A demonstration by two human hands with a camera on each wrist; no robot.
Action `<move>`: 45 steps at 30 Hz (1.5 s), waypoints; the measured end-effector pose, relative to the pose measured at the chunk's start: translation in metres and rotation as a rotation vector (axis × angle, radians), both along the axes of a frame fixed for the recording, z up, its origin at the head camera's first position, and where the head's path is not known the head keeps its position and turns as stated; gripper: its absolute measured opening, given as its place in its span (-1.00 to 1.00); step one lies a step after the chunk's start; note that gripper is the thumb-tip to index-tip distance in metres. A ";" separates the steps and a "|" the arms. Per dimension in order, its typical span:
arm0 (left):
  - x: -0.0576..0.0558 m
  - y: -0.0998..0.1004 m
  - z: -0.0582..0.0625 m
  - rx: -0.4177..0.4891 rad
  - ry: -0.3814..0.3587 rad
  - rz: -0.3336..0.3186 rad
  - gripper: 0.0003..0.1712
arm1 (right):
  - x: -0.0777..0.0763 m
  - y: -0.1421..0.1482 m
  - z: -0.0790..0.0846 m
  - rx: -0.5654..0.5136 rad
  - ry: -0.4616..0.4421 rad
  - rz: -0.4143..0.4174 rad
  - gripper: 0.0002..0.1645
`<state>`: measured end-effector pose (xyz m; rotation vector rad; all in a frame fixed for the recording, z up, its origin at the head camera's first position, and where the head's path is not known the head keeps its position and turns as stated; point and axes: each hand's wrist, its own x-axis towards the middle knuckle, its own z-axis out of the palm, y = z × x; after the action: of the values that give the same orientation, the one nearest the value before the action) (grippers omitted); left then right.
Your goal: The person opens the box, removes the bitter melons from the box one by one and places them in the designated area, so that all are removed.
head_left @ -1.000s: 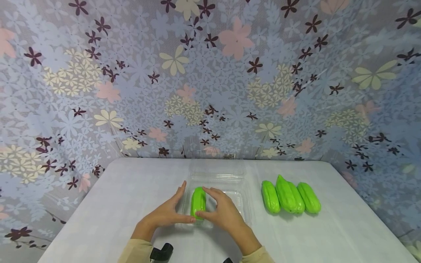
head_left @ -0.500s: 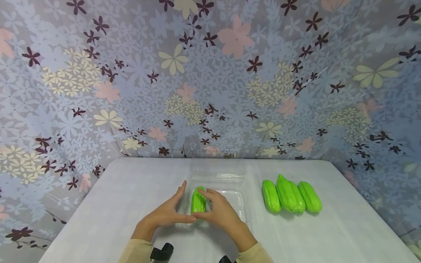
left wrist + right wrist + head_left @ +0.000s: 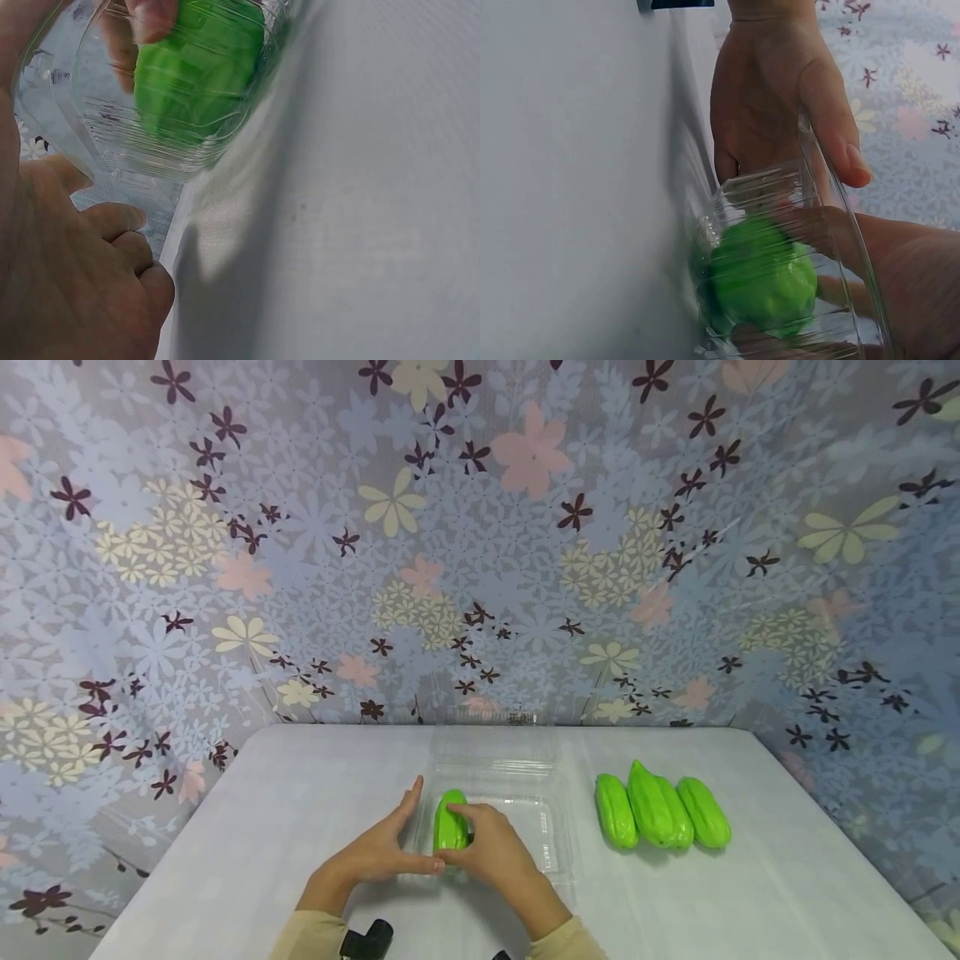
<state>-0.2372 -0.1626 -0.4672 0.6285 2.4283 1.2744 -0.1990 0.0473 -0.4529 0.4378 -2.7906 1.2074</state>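
A clear plastic clamshell container lies opened on the white table, its lid folded to the back. In its left part lies a bright green, ribbed, elongated fruit, also visible through the wall in the left wrist view. My left hand holds the container's left side, thumb at the front rim and fingers along the outside. My right hand reaches inside and holds the green fruit between thumb and fingers. In the right wrist view, those fingers show around the fruit through the ribbed plastic.
Several similar green fruits lie side by side to the right of the container. The white-covered table ends at the back against a flower-patterned cloth.
My right hand has shifted slightly left and toward me, its index finger drawing down from the fruit's far end. My left hand has stayed at the container's side.
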 end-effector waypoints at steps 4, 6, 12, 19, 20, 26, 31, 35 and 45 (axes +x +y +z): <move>0.001 -0.001 0.000 0.002 -0.006 -0.001 0.48 | 0.000 -0.001 -0.001 -0.028 -0.004 -0.009 -0.14; 0.002 -0.002 0.000 0.005 -0.011 -0.002 0.48 | 0.001 -0.001 -0.002 -0.035 0.000 -0.013 -0.13; 0.001 -0.002 -0.001 0.014 -0.007 -0.008 0.48 | 0.003 0.001 -0.001 -0.081 0.014 -0.018 -0.12; 0.000 0.001 0.000 0.006 0.008 0.004 0.47 | 0.006 0.014 0.008 -0.218 -0.047 -0.028 -0.14; 0.001 0.001 0.001 0.003 0.010 0.006 0.46 | 0.007 0.016 0.010 -0.223 -0.050 -0.034 -0.15; 0.001 0.002 0.001 -0.010 0.013 0.014 0.45 | 0.008 0.028 0.022 -0.240 -0.073 -0.057 -0.15; 0.001 0.001 0.001 -0.015 0.014 0.014 0.46 | 0.010 0.039 0.031 -0.284 -0.111 -0.068 -0.12; 0.001 0.001 0.002 -0.013 0.009 0.013 0.46 | 0.011 0.048 0.039 -0.321 -0.124 -0.062 -0.10; 0.001 0.002 0.001 -0.011 0.011 0.010 0.47 | 0.021 0.070 0.057 -0.409 -0.145 -0.081 -0.13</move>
<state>-0.2366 -0.1609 -0.4662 0.6230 2.4490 1.2634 -0.1777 0.1174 -0.3955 0.2097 -2.5368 1.7952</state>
